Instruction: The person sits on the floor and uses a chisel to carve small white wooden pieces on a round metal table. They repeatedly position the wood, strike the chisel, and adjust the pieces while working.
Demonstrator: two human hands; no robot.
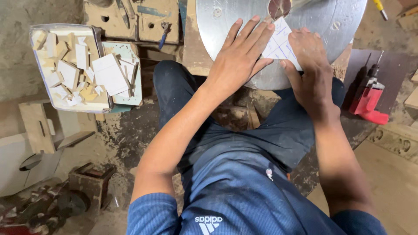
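Head cam, looking down past a blue shirt and dark trousers. Both hands are pressed on a small white board piece [278,43] w/ blue pen lines, lying on a round metal table [322,21] at the far centre. Left hand [239,56] lies flat on the piece's left part, fingers stretched and slightly spread, gripping nothing, just pushing down. Right hand [311,65] rests on the right part, fingers curled over its edge, thumb out along the near edge; open palm, no real grasp. A dark reddish disc [278,8] sits at the far tip of the piece, touching or nearly so; can't tell which.

Step in hand, by my read: feeding the marked piece into that disc along a drawn line. Next move calls for steady pressure from both hands, line kept on the disc, fingertips kept well off it.

Far left: tray [32,52] heaped w/ pale cut offcuts [109,74]. Right: red power drill [368,98] on a dark board, well apart from the hands. Near left: dusty floor w/ wooden blocks.
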